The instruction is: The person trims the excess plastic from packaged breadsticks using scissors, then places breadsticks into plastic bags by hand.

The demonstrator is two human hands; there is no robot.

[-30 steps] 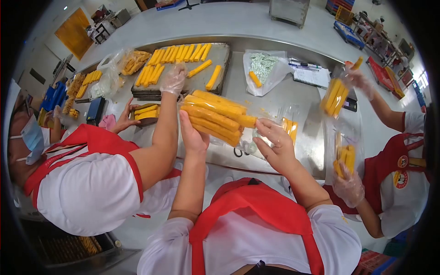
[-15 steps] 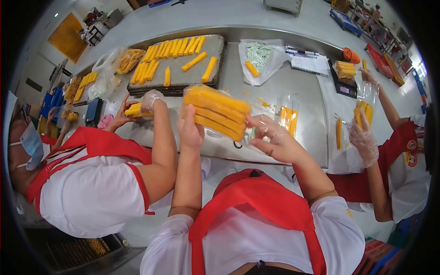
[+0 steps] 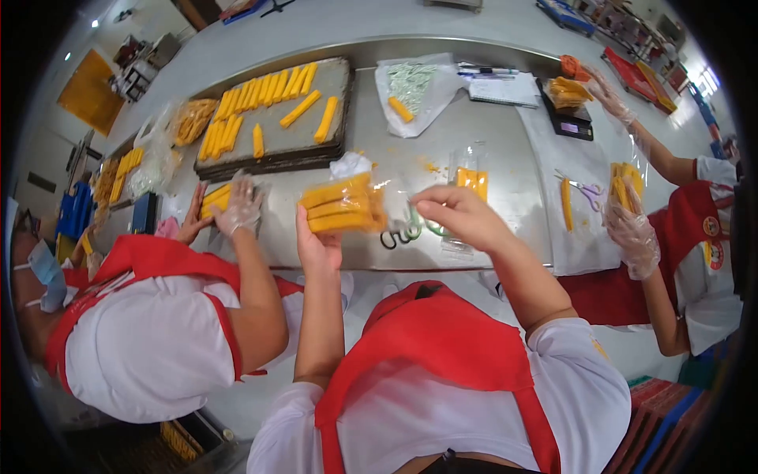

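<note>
My left hand (image 3: 320, 243) grips a clear plastic bag of stacked yellow food sticks (image 3: 341, 207) from its left end and underside, holding it above the steel table. To the right of the bag, the fingers of my right hand (image 3: 466, 220) are pinched together at the bag's loose, transparent end. Blur hides exactly how much film they hold. Below that hand lie green-handled scissors (image 3: 414, 224) and a dark ring handle (image 3: 388, 239). Another clear bag with yellow sticks (image 3: 472, 182) rests just beyond my right hand. Behind my bag sits a crumpled white piece (image 3: 350, 165).
A dark baking tray (image 3: 272, 146) with rows of yellow sticks stands at the back left. White paper (image 3: 418, 91) bears green-white packets and one stick. A scale (image 3: 570, 122) and purple scissors (image 3: 586, 189) lie to the right. Co-workers in red aprons work on both sides.
The bag has come lower and slightly left, turning in my left hand. My right hand's fingers, spread near the bag before, are now pinched at its clear end. The green scissors show more.
</note>
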